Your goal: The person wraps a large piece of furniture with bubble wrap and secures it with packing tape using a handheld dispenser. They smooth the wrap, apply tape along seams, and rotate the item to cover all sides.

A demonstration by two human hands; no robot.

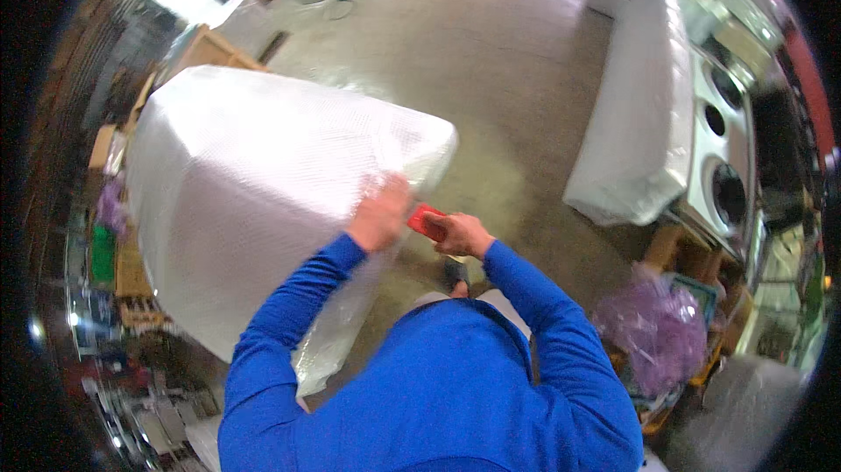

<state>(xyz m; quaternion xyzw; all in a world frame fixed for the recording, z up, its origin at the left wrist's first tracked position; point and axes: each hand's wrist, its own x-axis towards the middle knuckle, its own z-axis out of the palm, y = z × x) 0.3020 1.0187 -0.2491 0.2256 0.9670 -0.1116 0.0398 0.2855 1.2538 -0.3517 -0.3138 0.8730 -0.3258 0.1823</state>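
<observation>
A large bulky object covered in whitish bubble wrap (254,165) stands to my left and in front of me. Against its near right end lies my left hand (383,212), blurred, with the fingers looking stretched out over the wrap. Just to the right, my right hand (464,234) is closed around a small red hand tool (427,221). The tool points toward the left hand and the edge of the wrap; its exact kind is not clear. Part of it is hidden by my fingers.
At the right stand a long wrapped block (644,113) and a metal unit with round dark openings (725,148). A purple plastic bag (657,332) lies near my right elbow. Wooden crates (210,51) sit behind the wrapped object. Concrete floor (455,42) stretches ahead.
</observation>
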